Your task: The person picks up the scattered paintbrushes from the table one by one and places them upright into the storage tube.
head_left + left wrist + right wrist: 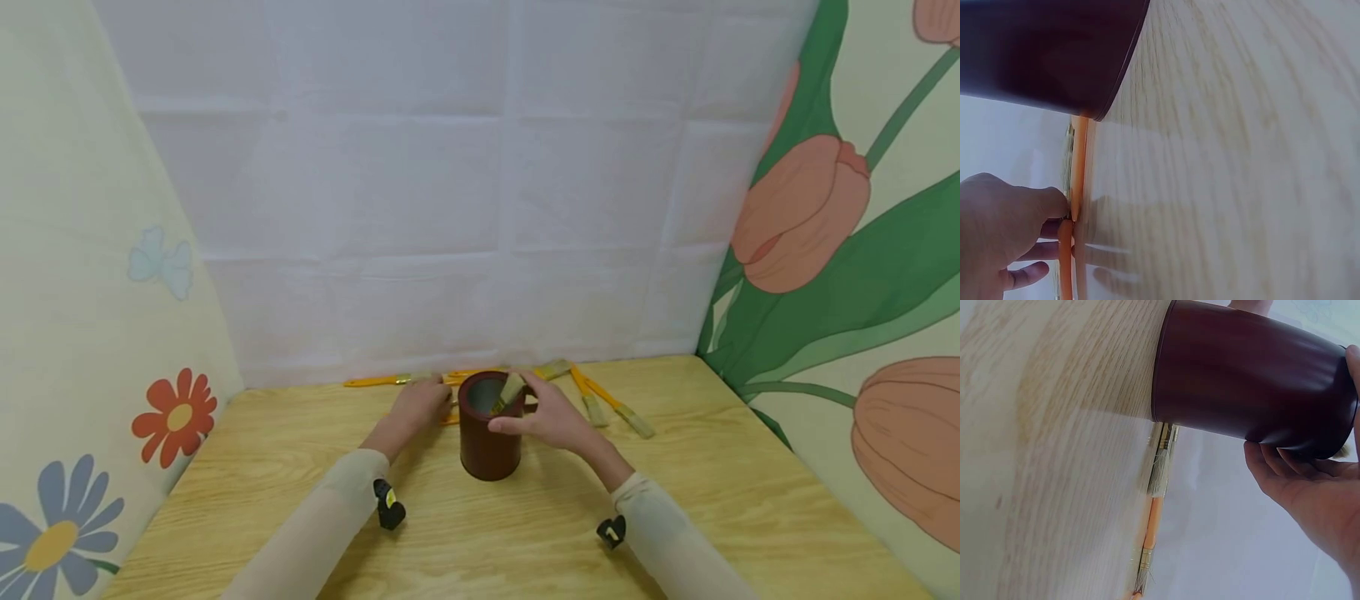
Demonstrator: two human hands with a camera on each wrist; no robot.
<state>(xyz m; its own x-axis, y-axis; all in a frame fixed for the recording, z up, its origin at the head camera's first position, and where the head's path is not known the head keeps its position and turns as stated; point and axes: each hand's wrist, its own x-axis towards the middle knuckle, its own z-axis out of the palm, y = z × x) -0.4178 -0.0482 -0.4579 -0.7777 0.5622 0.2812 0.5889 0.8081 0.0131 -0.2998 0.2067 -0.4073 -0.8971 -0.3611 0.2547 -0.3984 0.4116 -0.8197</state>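
Observation:
A dark red-brown cylindrical cup [490,446] stands upright on the wooden table in the head view. One paintbrush [512,390] leans inside it, pale bristles up and over the right rim. My right hand [553,413] holds the cup near its top, thumb at the front and fingers round the far right side. Behind and left of the cup, my left hand [422,407] reaches down among the brushes. The left wrist view shows its thumb and fingers pinching an orange-handled paintbrush [1065,256] low at the tabletop. The cup partly hides the brushes behind it.
Several more orange-handled paintbrushes [633,420] lie to the right of the cup and along the table's back edge. A white cloth [390,183] hangs behind the table [300,450]. Flower-printed panels [810,217] flank it on both sides.

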